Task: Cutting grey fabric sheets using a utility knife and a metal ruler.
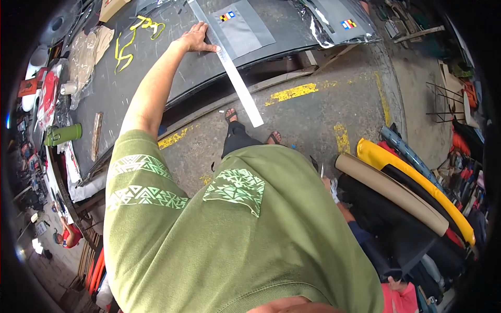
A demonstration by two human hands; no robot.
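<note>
Here, long straight whitish ruler [237, 86], left fingers [199, 28] splayed against it, right fingers' grip unclear

The ruler [240, 88] is showing white against a grey sheet [253, 39]; a patch [227, 16] on that sheet is carrying blocks of red, yellow, blue, white and black; a second patch [348, 24] is repeating such colours; the table [151, 86] is showing dark grey flecked with pale scuffs; the ribbon [121, 55] is glowing yellow; the bottle [63, 134] is showing green; the shirt [297, 219] is spreading olive green, its sleeve bands [148, 196] and pocket [237, 189] bearing pale, angular geometric patterns; the floor [313, 122] is showing grey, its painted stripes [295, 93] wearing yellow; nearby, one roll [391, 193] is showing tan, another [417, 178] bright yellow.
</note>
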